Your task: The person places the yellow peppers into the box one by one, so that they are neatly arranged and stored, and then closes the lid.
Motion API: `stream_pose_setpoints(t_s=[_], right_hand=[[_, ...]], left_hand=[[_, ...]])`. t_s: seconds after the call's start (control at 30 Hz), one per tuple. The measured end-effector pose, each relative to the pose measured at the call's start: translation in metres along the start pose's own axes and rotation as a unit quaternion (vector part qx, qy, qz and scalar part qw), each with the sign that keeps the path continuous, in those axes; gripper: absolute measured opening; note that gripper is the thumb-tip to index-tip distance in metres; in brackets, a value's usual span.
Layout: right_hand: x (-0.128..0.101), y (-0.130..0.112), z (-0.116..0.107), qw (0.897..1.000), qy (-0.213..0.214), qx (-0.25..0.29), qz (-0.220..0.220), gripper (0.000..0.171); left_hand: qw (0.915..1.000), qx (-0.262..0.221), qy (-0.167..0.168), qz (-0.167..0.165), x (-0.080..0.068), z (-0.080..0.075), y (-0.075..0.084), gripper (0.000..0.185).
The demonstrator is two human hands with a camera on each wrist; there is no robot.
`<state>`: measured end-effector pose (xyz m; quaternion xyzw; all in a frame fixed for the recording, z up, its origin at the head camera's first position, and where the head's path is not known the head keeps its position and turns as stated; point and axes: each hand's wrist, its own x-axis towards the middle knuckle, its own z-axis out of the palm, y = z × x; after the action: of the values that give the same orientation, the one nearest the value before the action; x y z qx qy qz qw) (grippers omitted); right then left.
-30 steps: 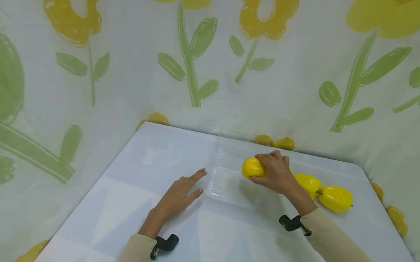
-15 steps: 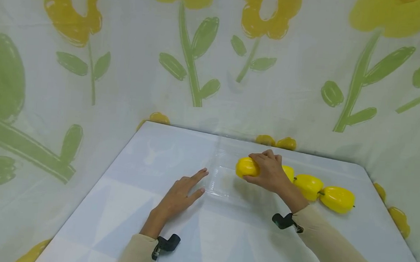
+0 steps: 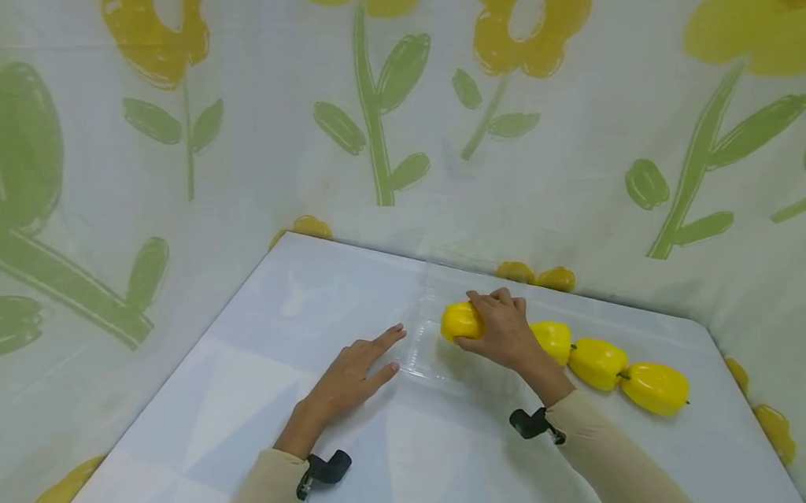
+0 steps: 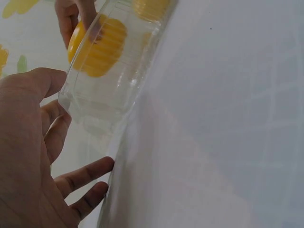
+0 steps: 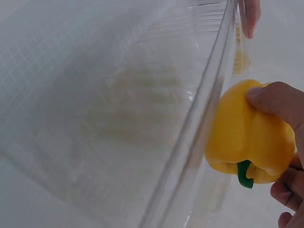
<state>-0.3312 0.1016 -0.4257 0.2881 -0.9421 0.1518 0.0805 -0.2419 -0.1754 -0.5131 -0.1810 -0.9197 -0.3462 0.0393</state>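
My right hand (image 3: 503, 330) grips a yellow bell pepper (image 3: 462, 322) over a clear plastic container (image 3: 430, 356). In the right wrist view, the thumb presses on this pepper's side (image 5: 251, 128) and its green stem shows, close by the container's rim (image 5: 190, 128). With fingers extended, my left hand (image 3: 354, 370) lies at the container's left end; in the left wrist view its thumb touches the corner. More yellow peppers lie in a row to the right: a near one (image 3: 550, 342), a middle one (image 3: 598, 363) and an outer one (image 3: 655, 388).
A pale table (image 3: 235, 396) with a triangle pattern bears everything. Behind and to the left hangs a cloth (image 3: 574, 154) printed with yellow flowers and green leaves. The table's far edge runs just behind the container.
The right hand has carried the pepper leftward over the container, uncovering more of the row of peppers. The left hand has stayed at the container's left end.
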Motion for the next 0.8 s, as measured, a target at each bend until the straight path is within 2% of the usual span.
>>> stream_pose_setpoints(t_s=[0.4, 0.8], right_hand=[[0.015, -0.012, 0.011, 1.0, -0.015, -0.004, 0.013, 0.067], [0.023, -0.015, 0.022, 0.999, 0.001, -0.042, -0.017, 0.065]], left_hand=[[0.9999, 0.011, -0.007, -0.001, 0.003, -0.002, -0.001, 0.06], [0.9997, 0.012, -0.016, -0.013, 0.004, -0.003, -0.004, 0.061]])
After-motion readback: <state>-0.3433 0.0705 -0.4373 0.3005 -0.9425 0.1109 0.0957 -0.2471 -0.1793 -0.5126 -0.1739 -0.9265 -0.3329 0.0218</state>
